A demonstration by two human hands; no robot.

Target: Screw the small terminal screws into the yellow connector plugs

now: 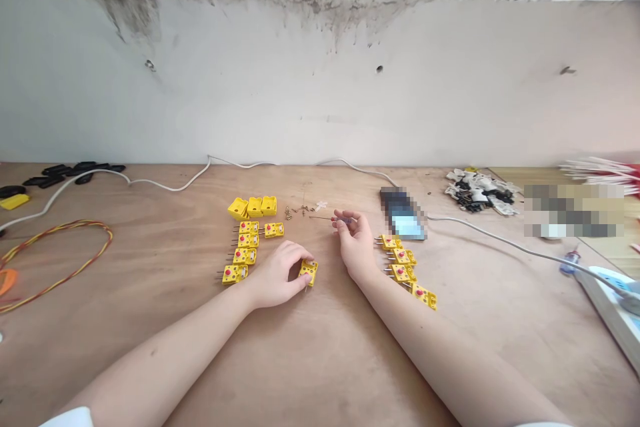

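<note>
My left hand (pixel 278 275) rests its fingertips on a yellow thermocouple connector (pixel 309 272) and holds it against the plywood bench top (pixel 320 360). My right hand (pixel 354 244) pinches a small screwdriver (pixel 340 219) with a dark purple handle, its thin shaft pointing left. Close to that tip lie several tiny brass screws (pixel 297 211). Left of my left hand, a column of yellow connectors with metal pins (pixel 245 245) stands in a row. Several more (pixel 401 265) lie right of my right hand. Three yellow connector covers (pixel 253 207) sit together at the far end.
A pixelated phone (pixel 403 214) lies beyond my right hand, with white cable (pixel 280 164) running along the wall. Twisted red-yellow wire (pixel 55 263) lies left, a heap of black-and-white parts (pixel 480 191) far right, and a white power strip (pixel 610 307) at the right edge.
</note>
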